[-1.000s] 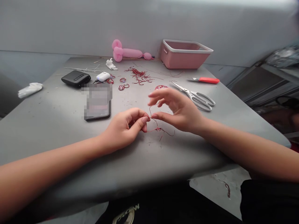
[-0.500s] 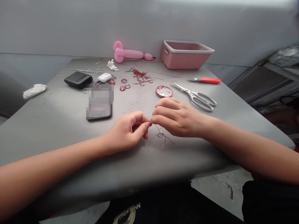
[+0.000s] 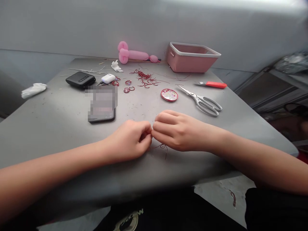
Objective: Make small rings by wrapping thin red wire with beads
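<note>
1. Thread [image 3: 163, 146], thin and reddish, pokes out just below the hands in a messy little loop.
2. Left hand [image 3: 131, 140] has thumb and finger pinched tight on it, right hand [image 3: 176, 132] is curled in with fingertips touching the left's. Can't tell what that one's gripping tbh.
3. Past those: phone [image 3: 102, 119], bead dish [image 3: 169, 95], scissors [image 3: 203, 102].
4. Further back: pile of red strings [image 3: 144, 76], then pink basket [image 3: 192, 61] and balloon [image 3: 137, 55].

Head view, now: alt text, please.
Left hand and right hand meet at the fingers over a gray table, thin red cord showing beside them. Beyond: a dish of beads, scissors, a phone and a pink bin.
</note>
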`<state>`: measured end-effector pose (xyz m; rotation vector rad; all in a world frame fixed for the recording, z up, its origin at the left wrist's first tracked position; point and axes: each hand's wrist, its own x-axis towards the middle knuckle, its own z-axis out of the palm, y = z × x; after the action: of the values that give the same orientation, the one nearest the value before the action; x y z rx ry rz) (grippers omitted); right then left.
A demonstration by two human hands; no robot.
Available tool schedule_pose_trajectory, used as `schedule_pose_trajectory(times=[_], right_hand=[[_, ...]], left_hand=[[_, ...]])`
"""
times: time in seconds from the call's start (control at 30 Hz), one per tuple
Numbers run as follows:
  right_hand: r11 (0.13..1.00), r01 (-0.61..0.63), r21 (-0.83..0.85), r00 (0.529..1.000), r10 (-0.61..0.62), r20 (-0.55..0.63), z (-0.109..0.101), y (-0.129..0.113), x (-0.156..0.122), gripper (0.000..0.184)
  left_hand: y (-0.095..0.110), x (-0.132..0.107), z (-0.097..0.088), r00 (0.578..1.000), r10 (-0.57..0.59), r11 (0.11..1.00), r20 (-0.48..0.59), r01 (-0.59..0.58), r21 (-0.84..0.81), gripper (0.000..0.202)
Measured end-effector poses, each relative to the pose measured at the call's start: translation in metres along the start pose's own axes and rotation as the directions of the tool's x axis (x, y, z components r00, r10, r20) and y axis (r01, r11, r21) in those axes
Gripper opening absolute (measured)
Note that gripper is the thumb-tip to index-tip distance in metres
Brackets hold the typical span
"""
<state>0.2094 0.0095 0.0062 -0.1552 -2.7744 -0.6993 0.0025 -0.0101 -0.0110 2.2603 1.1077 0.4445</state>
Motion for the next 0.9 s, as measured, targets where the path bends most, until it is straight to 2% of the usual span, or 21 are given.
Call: schedule_pose_trajectory(times=[0.1,0.23,0.4,0.53,0.6,0.7,0.77,0.83,0.9], right_hand=[[1.000,0.005,-0.015,0.995,-0.007,-0.097,0.002,0.003,-0.001,0.024],[0.998,0.035,0.049,0.958,-0.019,-0.285,0.010,0.011,-0.006,0.024],[0.974,-0.024,0.226,0.977,0.071,-0.202,0.019,0.019,-0.011,0.027],[0.986,0.022,0.166,0.908,0.050,-0.416,0.023,0.017,-0.012,0.018],[0.986,0.005,0.164,0.899,0.067,-0.432,0.026,0.014,-0.012,0.018],[0.981,-0.076,0.176,0.916,0.139,-0.377,0.030,0.010,-0.012,0.024],[0.967,-0.139,0.212,0.907,0.210,-0.365,0.032,0.008,-0.012,0.025],[0.929,-0.198,0.312,0.873,0.312,-0.374,0.034,0.007,-0.011,0.022],[0.844,-0.251,0.473,0.819,0.446,-0.361,0.034,0.005,-0.009,0.017]], left_hand=[[0.000,0.002,-0.004,0.998,-0.024,0.997,0.057,0.028,-0.070,0.014],[0.002,0.006,-0.011,0.992,0.016,0.978,0.126,0.010,-0.208,0.014],[0.004,0.006,-0.013,0.985,0.054,0.939,0.162,0.005,-0.343,0.014],[0.000,0.005,-0.011,0.985,0.078,0.926,0.152,-0.015,-0.378,0.013],[-0.001,0.005,-0.010,0.986,0.085,0.931,0.147,-0.026,-0.363,0.014],[-0.003,0.005,-0.008,0.989,0.077,0.932,0.124,-0.027,-0.361,0.013],[-0.002,0.005,-0.008,0.993,0.060,0.926,0.100,-0.018,-0.377,0.012],[-0.002,0.004,-0.009,0.996,0.047,0.914,0.074,-0.013,-0.406,0.013],[-0.001,0.002,-0.010,0.998,0.051,0.904,0.028,-0.034,-0.426,0.012]])
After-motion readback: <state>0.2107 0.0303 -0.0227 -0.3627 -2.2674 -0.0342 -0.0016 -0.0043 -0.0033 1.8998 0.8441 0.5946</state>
